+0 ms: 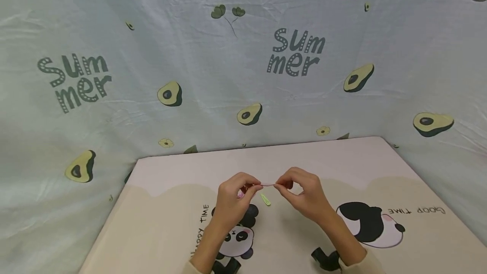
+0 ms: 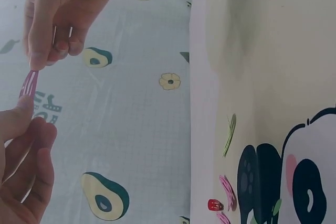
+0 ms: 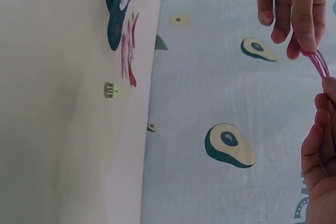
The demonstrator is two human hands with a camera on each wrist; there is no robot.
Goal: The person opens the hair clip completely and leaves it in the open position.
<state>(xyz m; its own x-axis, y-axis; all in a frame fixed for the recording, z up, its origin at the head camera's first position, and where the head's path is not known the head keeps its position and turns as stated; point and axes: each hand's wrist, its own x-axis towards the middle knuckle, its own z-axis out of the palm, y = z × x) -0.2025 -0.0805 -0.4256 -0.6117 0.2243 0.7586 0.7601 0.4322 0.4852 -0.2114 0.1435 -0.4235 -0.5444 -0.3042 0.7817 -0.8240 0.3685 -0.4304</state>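
A slim pink hair clip is stretched between both hands above the table, its slotted shape plain in the left wrist view. My left hand pinches one end between thumb and forefinger. The other end is pinched by my right hand in the same way. Under the hands a light green hair clip lies on the table. Close to it are several pink hair clips, which the left hand mostly covers in the head view. Beside those sits a small red piece.
The table has a pale cover printed with pandas and lettering. Behind its far edge hangs a light cloth with avocado prints and words. Two black objects appear by the forearms at the near side.
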